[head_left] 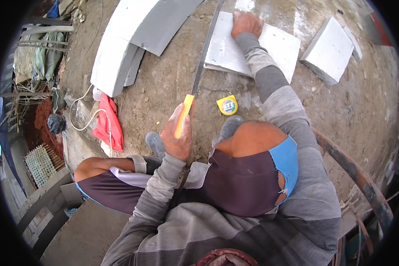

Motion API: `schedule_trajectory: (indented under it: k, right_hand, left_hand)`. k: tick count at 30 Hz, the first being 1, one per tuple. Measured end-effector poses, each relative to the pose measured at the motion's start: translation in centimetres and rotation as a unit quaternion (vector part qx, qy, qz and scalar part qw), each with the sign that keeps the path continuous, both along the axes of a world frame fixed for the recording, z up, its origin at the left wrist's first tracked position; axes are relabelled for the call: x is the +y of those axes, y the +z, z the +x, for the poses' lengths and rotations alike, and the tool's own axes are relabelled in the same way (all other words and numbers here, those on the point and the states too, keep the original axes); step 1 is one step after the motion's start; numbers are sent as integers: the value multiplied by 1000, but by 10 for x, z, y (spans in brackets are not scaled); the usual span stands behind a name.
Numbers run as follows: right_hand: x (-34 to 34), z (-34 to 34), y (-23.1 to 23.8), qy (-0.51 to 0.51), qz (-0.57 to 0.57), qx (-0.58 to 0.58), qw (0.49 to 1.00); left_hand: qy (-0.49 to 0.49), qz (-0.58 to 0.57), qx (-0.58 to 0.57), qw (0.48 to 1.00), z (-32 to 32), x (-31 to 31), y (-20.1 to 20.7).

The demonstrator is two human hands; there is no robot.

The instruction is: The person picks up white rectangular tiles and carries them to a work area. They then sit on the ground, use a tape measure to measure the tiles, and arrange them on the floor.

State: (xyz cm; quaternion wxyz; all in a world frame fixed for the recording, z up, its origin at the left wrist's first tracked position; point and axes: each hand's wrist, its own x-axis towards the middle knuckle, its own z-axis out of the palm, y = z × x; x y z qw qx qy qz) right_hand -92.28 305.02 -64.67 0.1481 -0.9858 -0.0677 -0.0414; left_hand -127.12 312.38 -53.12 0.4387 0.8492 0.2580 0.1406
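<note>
My left hand (177, 135) is closed round the yellow handle (184, 116) of a handsaw. Its long, narrow blade (205, 48) points away from me, along the left side of a white lightweight block (277, 46) on the ground. Whether the blade touches the block I cannot tell. At the block's far edge, my right hand (247, 24) bears on it with the fingers bent over. A yellow tape measure (227, 105) lies on the dirt between my knee and the block.
Long white blocks (119, 48) lie at the far left, and another white block (328, 51) rests at the right. Red cloth (108, 122) and a pale cord (82, 128) are left of my feet. A rusty curved bar (354, 175) runs along the right.
</note>
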Motion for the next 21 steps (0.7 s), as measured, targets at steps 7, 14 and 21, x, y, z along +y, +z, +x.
schedule_trajectory:
  k: [7,14,21]
  right_hand:
    - [2,-3,-1,2,0,-15,1000]
    - [-2,-4,0,9,-21,-19,1000]
    - [-1,-2,1,12,-16,-26,999]
  left_hand:
    - [-1,20,-4,1000,11,3,-4]
    - [-14,39,-14,999,-19,4,-4]
    - [-11,38,-8,999,-26,3,-9]
